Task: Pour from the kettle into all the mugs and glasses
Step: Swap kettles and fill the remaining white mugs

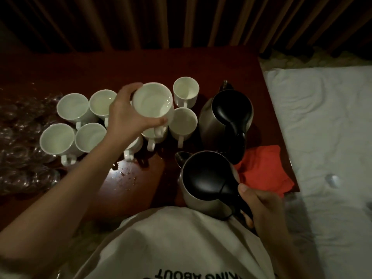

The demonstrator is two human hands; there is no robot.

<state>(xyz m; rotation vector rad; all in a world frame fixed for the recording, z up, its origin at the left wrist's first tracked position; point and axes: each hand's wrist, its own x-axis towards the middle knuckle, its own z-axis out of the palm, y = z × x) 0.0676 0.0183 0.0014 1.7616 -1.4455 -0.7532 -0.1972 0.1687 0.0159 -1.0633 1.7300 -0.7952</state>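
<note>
**Mug raised clear of cluster; near kettle gripped, not yet tipped**

Left hand [128, 113] wrapped round a white mug [153, 101], fingers [161, 121] closed about its wall, lifted above the grouped mugs [74, 125], probably to bring it clear for pouring. Right hand [261, 206] closed on the black handle of the near kettle [207, 184], thumb on top, body upright at the near tabletop [141, 186] edge. Second kettle [227, 113] standing just right of the mugs. Glasses [22, 137] crowded far left, dim. Red cloth [263, 170] right of the kettles, likely for spills. Droplets visible on wood.
</note>
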